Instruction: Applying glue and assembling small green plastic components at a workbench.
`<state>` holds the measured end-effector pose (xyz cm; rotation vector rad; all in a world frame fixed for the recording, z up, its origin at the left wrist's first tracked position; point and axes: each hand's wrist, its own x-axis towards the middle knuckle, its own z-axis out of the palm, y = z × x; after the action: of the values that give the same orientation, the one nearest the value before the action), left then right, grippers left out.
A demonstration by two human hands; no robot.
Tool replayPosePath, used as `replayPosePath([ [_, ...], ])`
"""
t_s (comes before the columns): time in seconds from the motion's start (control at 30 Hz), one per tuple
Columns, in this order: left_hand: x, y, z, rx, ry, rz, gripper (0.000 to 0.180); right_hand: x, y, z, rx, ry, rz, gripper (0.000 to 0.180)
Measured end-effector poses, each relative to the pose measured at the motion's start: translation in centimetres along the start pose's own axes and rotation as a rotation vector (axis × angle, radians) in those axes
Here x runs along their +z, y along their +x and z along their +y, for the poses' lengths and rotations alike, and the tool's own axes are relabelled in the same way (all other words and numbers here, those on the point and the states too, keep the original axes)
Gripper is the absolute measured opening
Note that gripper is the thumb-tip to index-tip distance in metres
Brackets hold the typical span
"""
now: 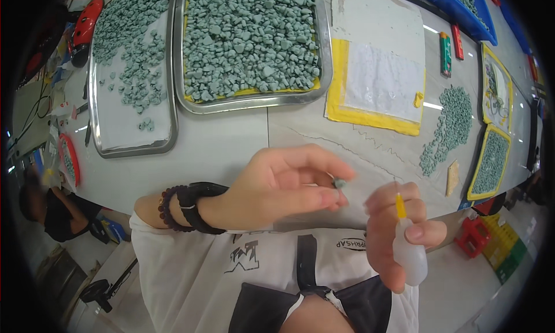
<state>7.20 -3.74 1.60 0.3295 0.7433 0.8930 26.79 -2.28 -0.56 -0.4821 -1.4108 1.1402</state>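
Between the thumb and fingertips of my left hand (283, 182) is a small grey-green stone (339, 183). A dark band and a beaded bracelet circle that wrist. My right hand (393, 229) is wrapped round a translucent squeeze bottle (409, 255), whose yellow needle tip (400, 206) points up and away from me. The two hands are apart, just over the table's near edge. Beyond them, a metal tray (254, 106) is heaped with similar green stones (248, 41). A second tray (130, 149), to its left, is partly covered with them.
A yellow-edged white board (376, 122) lies right of the trays. Farther right are a loose pile of stones (448, 128), a green lighter (445, 54), a tan piece (452, 178) and a yellow-rimmed tray (477, 194). A blue bin (477, 23) stands at the far right. Another person (58, 211) is at left.
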Motion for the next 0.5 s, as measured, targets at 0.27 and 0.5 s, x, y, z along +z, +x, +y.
replayPosePath([
  [0.27, -1.6, 0.1, -0.3, 0.051, 0.081, -0.04, 0.026, -0.3, 0.7, 0.7, 0.07, -0.094, -0.227, 0.065],
  [0.5, -2.0, -0.2, -1.0, 0.209, 0.266, -0.109, 0.025, -0.3, 0.8, 0.1, 0.15, -0.147, -0.265, 0.071],
])
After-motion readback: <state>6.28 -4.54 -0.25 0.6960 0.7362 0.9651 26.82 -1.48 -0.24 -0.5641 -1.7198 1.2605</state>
